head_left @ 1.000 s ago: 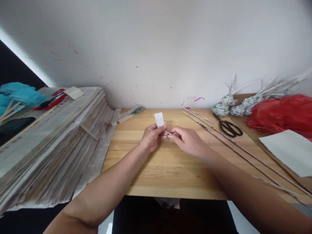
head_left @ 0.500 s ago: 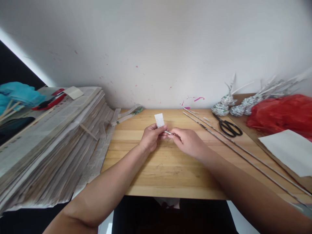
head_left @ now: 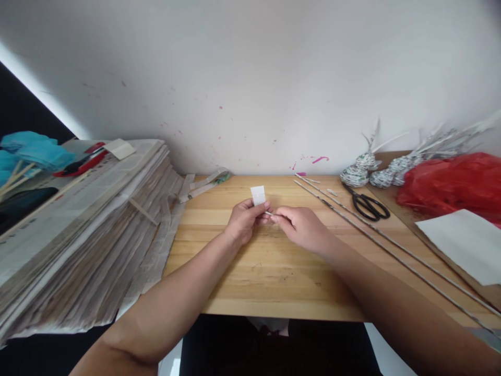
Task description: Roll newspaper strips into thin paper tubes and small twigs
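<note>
Near the middle of the wooden table (head_left: 274, 282), my left hand (head_left: 245, 216) is closed on a paper strip (head_left: 258, 195), whose printed end sticks up above the thumb. A thin rolled part of the paper (head_left: 270, 213) runs from these fingers across to my right hand (head_left: 293, 222). The thumb and forefinger of my right hand pinch the far end of that roll. Both hands are held close together, with only a small gap between the fingertips.
Two long thin paper rods (head_left: 364, 235) lie slantwise to the right, by black scissors (head_left: 368, 206). Woven paper pieces (head_left: 356, 171), a red plastic bag (head_left: 450, 183) and a white sheet (head_left: 465, 245) are further right. A tall newspaper stack (head_left: 97, 235) stands on the left.
The upright end of the paper strip is slightly lower and shows less above my left thumb. My hands have hardly moved.
</note>
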Motion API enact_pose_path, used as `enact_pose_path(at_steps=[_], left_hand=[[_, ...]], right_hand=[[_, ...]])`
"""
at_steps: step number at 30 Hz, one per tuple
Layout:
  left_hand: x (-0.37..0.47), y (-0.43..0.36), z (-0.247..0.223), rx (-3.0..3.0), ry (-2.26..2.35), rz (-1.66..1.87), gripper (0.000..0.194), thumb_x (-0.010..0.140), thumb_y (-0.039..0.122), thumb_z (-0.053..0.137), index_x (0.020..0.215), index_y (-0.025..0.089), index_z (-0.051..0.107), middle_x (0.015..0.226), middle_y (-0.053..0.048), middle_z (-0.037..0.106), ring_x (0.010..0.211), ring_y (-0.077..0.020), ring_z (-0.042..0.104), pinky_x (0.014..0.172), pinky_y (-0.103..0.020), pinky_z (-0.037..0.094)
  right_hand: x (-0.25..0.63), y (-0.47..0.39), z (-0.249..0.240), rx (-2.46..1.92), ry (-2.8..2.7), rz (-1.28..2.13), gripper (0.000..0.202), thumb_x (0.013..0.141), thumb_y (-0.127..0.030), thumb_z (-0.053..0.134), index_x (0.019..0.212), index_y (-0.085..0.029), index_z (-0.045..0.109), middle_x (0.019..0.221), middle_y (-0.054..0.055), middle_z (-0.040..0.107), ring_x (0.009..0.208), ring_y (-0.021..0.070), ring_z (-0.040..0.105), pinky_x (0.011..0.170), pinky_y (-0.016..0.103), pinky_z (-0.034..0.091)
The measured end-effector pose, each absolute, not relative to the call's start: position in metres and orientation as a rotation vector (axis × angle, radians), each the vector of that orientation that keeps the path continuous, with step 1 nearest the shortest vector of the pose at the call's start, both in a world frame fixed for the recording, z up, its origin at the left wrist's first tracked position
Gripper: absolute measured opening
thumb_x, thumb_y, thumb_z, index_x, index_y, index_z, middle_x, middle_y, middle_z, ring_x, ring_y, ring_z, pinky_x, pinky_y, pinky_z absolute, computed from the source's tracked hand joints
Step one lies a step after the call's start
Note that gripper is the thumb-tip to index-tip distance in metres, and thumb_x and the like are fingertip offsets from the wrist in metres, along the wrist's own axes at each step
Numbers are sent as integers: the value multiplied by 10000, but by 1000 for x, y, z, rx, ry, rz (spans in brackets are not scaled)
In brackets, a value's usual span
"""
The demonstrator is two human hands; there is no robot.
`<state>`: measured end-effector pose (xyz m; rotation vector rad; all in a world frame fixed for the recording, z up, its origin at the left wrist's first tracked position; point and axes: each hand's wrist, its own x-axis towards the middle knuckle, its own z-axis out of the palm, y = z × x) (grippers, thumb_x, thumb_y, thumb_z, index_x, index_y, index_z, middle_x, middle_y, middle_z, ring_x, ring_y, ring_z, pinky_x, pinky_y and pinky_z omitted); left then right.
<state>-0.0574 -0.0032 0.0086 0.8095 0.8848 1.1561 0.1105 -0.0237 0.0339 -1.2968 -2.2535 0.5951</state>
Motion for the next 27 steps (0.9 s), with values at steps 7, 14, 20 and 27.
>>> enact_pose_path(at_steps=[7,14,20,27], left_hand=[[-57,-4,9,843,845,1152,297,619,324,819,738,103,659,697,-38,666,529,-65,554,488,-179,432],[-57,-4,8,822,900,1168,316,595,317,830,741,100,652,669,-46,665,540,-83,576,495,-182,444],[-57,-6,8,896,857,1177,314,617,332,816,742,104,642,700,-39,660,541,-80,569,508,-196,449],[-57,-7,10,905,823,1132,311,630,343,810,739,107,639,683,-35,662,525,-73,556,497,-193,427]], right_hand=[[115,-20,37,-1238,-1852,1616,409,933,-519,355,811,-175,539,544,-41,443,519,132,547,550,260,407],[111,-24,32,-1266,-2243,586,276,921,-394,464,797,-187,599,636,-1,571,575,118,483,570,265,300],[114,-20,35,-1307,-2152,1156,397,953,-443,360,805,-168,606,579,9,568,544,127,535,576,263,382],[117,-19,35,-1207,-1712,1768,399,893,-509,473,725,-157,556,528,-32,483,504,107,527,543,242,423]])
